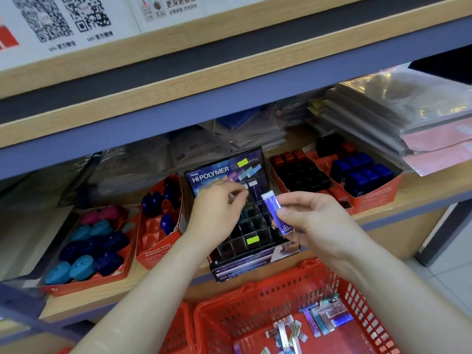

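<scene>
— One shelf [408, 198], one whole red basket [229, 318] below its front edge, four red trays [375, 200] of sharpeners, and one display box [217, 172] between the middle trays.
— And the erasers?
— Over a dozen loose erasers [316, 325] lie in the basket, too tangled to count exactly. One purple eraser [272, 204] is in the right hand [314, 221].
— Held how?
— Thumb and fingertips pinch its lower half, above the box's right side. Its long axis tilts, with the white end up-left toward the shelf and the printed end down toward the palm.
— The left hand [217, 213]?
— It is over the box, fingers bunched. I cannot tell whether they hold anything.
</scene>
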The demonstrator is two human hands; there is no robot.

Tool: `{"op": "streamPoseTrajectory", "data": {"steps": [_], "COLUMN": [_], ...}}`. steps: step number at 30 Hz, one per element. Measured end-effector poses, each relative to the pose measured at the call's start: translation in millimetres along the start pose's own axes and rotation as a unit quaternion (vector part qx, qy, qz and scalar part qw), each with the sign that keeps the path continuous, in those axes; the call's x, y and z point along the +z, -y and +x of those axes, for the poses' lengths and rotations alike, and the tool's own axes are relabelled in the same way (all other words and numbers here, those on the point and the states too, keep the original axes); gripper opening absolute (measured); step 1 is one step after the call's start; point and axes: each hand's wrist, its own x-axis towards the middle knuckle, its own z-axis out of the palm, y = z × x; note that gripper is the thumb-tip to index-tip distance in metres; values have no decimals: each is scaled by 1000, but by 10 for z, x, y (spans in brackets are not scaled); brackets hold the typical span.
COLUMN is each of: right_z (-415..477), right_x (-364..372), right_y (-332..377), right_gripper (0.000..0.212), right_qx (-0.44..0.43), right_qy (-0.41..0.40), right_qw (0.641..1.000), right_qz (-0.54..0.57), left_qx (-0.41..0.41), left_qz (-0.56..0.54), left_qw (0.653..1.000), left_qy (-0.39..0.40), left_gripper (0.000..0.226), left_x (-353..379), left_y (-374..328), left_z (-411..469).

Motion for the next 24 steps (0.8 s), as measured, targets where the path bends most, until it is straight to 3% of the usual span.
{"op": "streamPoseTrajectory", "data": {"steps": [1, 3, 6, 9, 12, 15, 19, 24], "right_z": [11, 17, 6, 9, 30, 29, 17, 45], "right_x": [11, 36, 76, 68, -40, -126, -147, -169], "right_y": [-15, -42, -62, -76, -100, -116, -134, -162], "right_gripper": [17, 15, 12, 7, 17, 32, 37, 35], "right_qx": [-8, -31, -51, -96, -164, -162, -169, -166], "right_qy": [-3, -4, 2, -37, -95, -88, -54, -28], "right_qw": [1000, 997, 994, 977, 883, 823, 797, 791], "right_qz": [-23, -75, -98, -189, -429, -537, -577, -588], "left_qx": [-49, -119, -137, -162, -168, -128, -62, -1], "left_qz": [-105, -287, -335, -345, -308, -226, -94, 33], "left_qw": [993, 946, 924, 921, 936, 965, 994, 999], "left_qy": [21, 92, 121, 73, 10, -24, -4, 27], "left_gripper": [20, 19, 9, 10, 8, 14, 7, 11], "left_x": [-59, -180, -266, -295, -324, -254, -36, 160], "left_y": [-67, -184, -204, -141, -77, -50, -38, 22], "left_z": [-32, -120, -231, -212, -67, 154, 384, 510]}}
